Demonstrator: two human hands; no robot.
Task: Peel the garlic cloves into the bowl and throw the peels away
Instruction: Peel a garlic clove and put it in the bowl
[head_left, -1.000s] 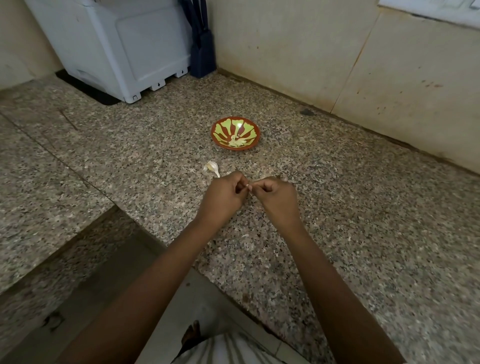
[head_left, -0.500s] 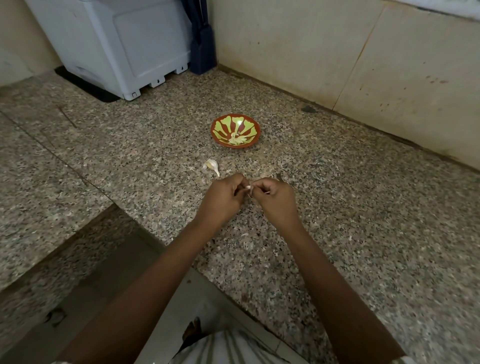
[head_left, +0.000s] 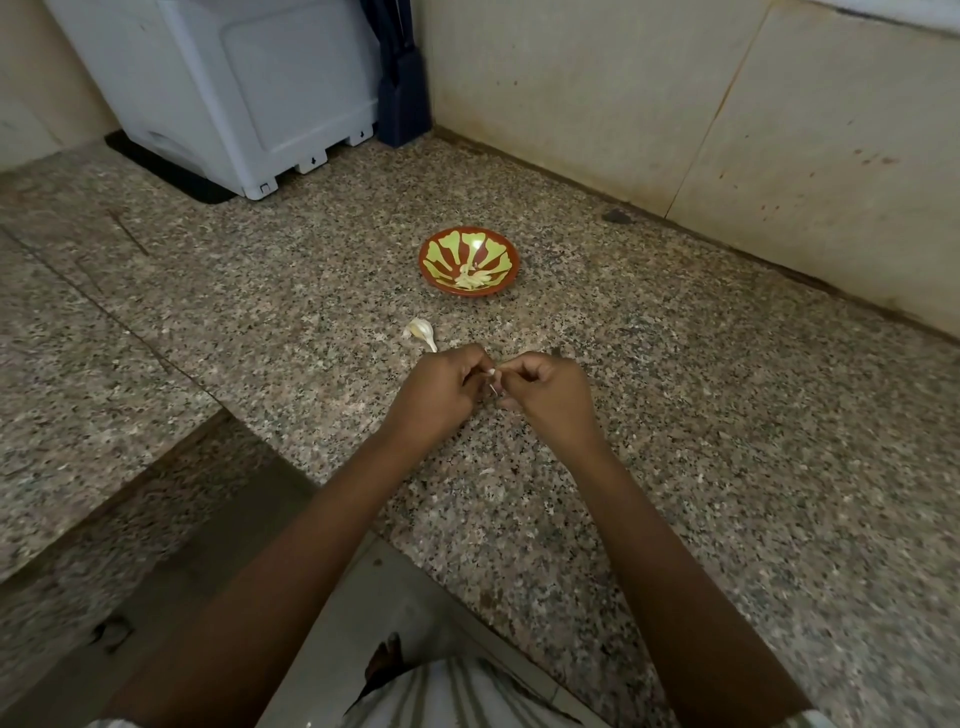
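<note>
Closely, left hand (head_left: 441, 391) and right hand (head_left: 551, 396) curl, apparently pinching one garlic clove (head_left: 491, 372).

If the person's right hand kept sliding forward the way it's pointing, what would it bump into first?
Most likely the left hand: the right hand points toward it, and their fingertips meet on a small garlic clove. Beyond lies a loose garlic piece on the counter.
</note>
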